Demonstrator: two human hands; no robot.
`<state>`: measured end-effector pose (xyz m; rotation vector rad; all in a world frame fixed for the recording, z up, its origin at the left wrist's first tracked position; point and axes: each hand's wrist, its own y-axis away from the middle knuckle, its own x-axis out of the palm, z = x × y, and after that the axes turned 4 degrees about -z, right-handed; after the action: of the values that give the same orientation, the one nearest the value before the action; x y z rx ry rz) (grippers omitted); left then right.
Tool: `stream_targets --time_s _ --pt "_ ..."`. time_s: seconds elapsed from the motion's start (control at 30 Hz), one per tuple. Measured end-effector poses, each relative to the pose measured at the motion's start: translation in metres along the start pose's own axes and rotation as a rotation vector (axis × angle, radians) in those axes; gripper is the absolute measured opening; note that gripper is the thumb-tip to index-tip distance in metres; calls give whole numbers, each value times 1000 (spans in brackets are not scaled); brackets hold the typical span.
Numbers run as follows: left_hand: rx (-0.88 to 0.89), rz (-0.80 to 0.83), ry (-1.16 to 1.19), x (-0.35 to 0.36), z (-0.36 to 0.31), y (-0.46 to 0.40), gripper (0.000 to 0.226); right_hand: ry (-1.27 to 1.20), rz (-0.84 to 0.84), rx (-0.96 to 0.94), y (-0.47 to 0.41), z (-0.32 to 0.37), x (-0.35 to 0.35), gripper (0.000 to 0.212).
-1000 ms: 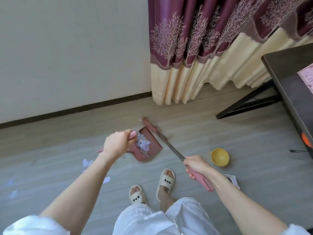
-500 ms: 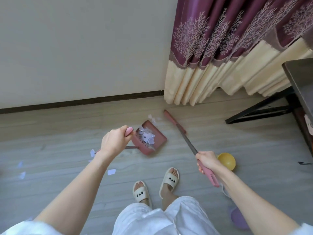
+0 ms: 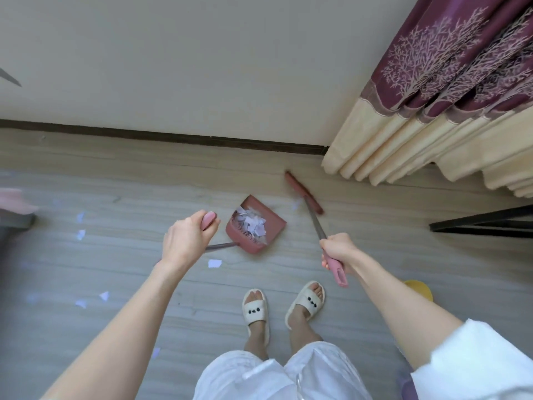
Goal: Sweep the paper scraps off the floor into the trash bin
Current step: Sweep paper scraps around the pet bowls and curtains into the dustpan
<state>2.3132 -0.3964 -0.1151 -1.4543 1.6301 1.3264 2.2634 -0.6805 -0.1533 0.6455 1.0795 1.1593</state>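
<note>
My left hand (image 3: 187,241) grips the pink handle of a dusty-red dustpan (image 3: 268,220), whose pan holds a heap of white paper scraps (image 3: 250,224) just above the floor. My right hand (image 3: 338,250) grips the pink handle of a broom (image 3: 303,192); its red head lies on the floor to the right of the pan, near the curtain. Loose paper scraps (image 3: 214,263) lie on the grey wood floor below the pan and to the left (image 3: 80,234). A trash bin is not clearly seen.
A wall with a dark skirting board (image 3: 173,137) runs behind. A purple and cream curtain (image 3: 432,122) hangs at the right. A black table leg (image 3: 478,223) crosses the right edge. A yellow bowl (image 3: 419,288) lies behind my right arm. A pink-topped object (image 3: 14,206) sits at the left edge.
My view has turned left, so the curtain and table slid right. The dustpan with scraps stays held in my left hand; the broom head has drawn away from the pan to its right.
</note>
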Motion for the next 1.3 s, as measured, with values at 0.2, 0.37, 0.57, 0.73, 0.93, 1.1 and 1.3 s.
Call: stream_targets --time_s 0.2,0.37,0.57,0.73,0.93,1.1,1.3 --pt "-171 -76 -27 -17 56 15 31 77 145 26 31 0 70 16" --pt "-270 -84 -12 -34 97 32 31 91 193 -11 58 6 102 16" --pt "-339 -72 -19 -45 125 50 28 91 149 -37 82 5 93 10" --pt "-303 -52 -31 -42 126 61 23 37 0 -33 80 -24 66 15" --pt "-221 -46 -16 -38 103 57 25 -82 -249 67 73 -60 19 30" --pt "-139 -24 -15 -27 59 51 29 -232 -372 164 61 -86 -6 33" --pt "-19 -13 -28 -7 -7 50 29 -323 -396 241 44 -103 -32 29"
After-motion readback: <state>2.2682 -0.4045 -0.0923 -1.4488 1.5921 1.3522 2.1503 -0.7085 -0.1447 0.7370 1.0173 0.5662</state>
